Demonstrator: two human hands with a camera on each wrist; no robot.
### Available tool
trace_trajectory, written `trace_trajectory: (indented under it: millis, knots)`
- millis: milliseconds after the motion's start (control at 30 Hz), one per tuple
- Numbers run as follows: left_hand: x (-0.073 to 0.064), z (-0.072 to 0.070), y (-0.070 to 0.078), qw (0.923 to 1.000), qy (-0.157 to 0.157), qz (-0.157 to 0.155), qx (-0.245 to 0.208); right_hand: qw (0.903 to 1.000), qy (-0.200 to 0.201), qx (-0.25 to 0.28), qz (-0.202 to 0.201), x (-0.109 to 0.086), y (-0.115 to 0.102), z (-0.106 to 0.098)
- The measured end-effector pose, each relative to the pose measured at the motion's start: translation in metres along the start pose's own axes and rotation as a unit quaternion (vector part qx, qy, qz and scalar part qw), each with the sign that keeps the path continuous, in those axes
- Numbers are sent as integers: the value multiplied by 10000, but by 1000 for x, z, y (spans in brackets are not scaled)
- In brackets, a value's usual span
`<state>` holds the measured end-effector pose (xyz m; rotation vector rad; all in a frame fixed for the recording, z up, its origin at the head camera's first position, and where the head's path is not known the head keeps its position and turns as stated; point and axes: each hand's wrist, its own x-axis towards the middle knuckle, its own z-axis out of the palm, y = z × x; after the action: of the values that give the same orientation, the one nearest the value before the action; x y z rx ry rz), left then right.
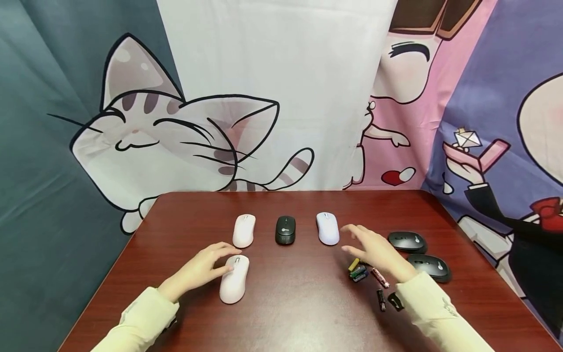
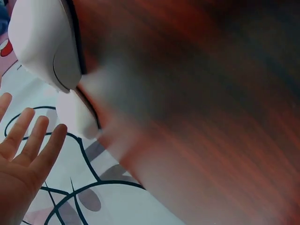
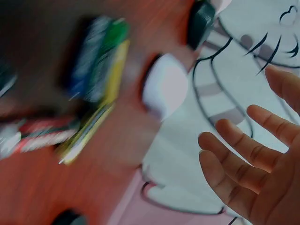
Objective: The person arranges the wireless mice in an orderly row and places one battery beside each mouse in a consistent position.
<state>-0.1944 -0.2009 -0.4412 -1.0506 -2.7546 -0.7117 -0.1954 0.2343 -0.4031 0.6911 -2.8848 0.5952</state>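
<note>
Left hand [image 1: 200, 266]: fingers extended and spread, thumb at the left edge of the near white mouse [image 1: 234, 283], index finger reaching past its front end. Nothing gripped; contact cannot be told. Right hand [image 1: 376, 248]: fingers loosely bent, empty, just beside the lavender mouse [image 1: 327, 229]. The 2 hands are well apart.

Step in hand, as judged: handling the near white mouse with the left hand. Good practice: thumb on 1 flank, fingers on the other, low on the shell; pressure even, since the smooth, rounded top would probably slip under a fingertip hold. Keep force off the buttons. Lift clear or turn gently, as the far white mouse [image 1: 244, 231] sits just ahead and a forward push could knock it.

Further out: black mouse [image 1: 285, 231], between the far white mouse and the lavender mouse, the 3 forming a row. Right hand should keep its fingertips off the lavender mouse unless that is wanted.

Below the right hand: battery cluster [image 1: 358, 271], yellow, green and blue, with a red-white battery [image 1: 380, 277] and a dark battery [image 1: 381, 300] nearer the person. These may roll; raise the right wrist and sleeve over them. 2 more black mice [image 1: 428, 267] lie right of the wrist, near the right side of the tabletop [image 1: 299, 313].
</note>
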Motion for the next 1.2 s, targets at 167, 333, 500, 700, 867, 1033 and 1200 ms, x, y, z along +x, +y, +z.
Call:
trace_trajectory:
  millis: [167,333,500,700,867,1033,1200]
  knots:
    - [-5,4,6,9998,-157,-142,35,9997,134,-131,182,-22,26,-4]
    - [-10,8,9,9992,-393,-62,-44,9987,239,-353,269,-46,58,-9]
    - [-12,12,11,9986,-521,65,28,9965,545,-581,266,-67,94,-12]
    - [-8,14,12,9970,-761,96,-48,9957,289,-733,486,-86,123,-18]
    - [-5,14,12,9948,-1014,-17,-60,9979,-120,-569,269,-96,138,-22]
    - [-2,12,10,9943,-1066,-5,16,9969,-448,-644,111,-99,146,-26]
    - [1,10,9,9935,-1142,-6,7,9966,-521,-643,56,-103,152,-29]
